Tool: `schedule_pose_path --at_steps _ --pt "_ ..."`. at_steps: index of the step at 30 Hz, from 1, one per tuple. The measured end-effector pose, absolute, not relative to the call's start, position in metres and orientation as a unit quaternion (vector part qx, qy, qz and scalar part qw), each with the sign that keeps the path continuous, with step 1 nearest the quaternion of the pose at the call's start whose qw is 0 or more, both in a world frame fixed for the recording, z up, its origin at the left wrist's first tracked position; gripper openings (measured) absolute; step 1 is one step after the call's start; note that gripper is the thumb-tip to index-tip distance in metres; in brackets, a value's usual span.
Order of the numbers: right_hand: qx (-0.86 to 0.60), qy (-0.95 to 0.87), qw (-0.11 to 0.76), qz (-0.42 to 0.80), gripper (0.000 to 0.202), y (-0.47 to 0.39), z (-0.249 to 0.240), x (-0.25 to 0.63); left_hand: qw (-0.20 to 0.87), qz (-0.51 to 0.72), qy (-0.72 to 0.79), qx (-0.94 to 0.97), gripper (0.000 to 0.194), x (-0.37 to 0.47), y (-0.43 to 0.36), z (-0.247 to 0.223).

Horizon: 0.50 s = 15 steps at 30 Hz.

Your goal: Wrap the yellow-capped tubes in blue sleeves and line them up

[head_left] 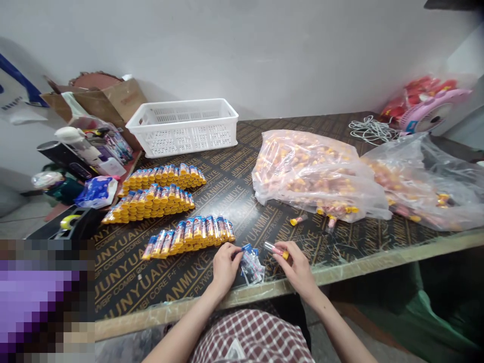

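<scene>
Clear plastic and a yellow end show on the tube (pixel 277 250) in the right hand (pixel 298 269), which grips it between thumb and fingers near that yellow end, leaving the transparent end free and pointing toward the other hand. The left hand (pixel 226 262) pinches a blue-edged piece (pixel 246 247) at the top of a small pile of printed pieces (pixel 254 268); these may be labels, but they are too small to tell for certain. That pile lies by the near edge of the table (pixel 242 186), between the two hands, presumably so either can reach it without stretching. Large translucent bags (pixel 306 159) of yellow-ended tubes lie on the right, the closer one with some of its contents at its near side, and a loose tube (pixel 298 220) rests just beside it, handy for the right hand. On the left, blue-and-yellow tubes lie in three stacked groups (pixel 198 233), their yellow ends facing the person, an arrangement that likely keeps them snug and easy to count. Behind them a white crate (pixel 181 136) sits against the wall, leaving the nearer surface for handwork.
</scene>
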State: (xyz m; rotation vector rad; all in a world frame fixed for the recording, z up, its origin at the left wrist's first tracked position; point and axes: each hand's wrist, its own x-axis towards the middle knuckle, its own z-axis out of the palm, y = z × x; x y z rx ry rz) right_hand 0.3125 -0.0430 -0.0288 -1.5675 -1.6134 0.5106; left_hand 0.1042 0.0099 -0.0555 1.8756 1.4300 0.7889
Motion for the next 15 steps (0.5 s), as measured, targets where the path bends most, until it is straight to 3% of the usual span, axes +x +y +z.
schedule_pose_path --at_steps 3,8,15 --pt "-0.593 -0.636 0.437 0.229 0.011 -0.049 -0.023 0.292 0.369 0.319 0.548 0.68 0.015 0.105 0.014 -0.059" --pt "-0.553 -0.671 0.405 0.284 0.022 -0.057 -0.036 0.272 0.42 0.364 0.553 0.621 0.014 0.104 0.014 -0.058" --pt "-0.573 -0.638 0.432 0.278 0.021 -0.062 -0.034 0.273 0.485 0.449 0.588 0.466 0.026 0.095 0.012 -0.043"
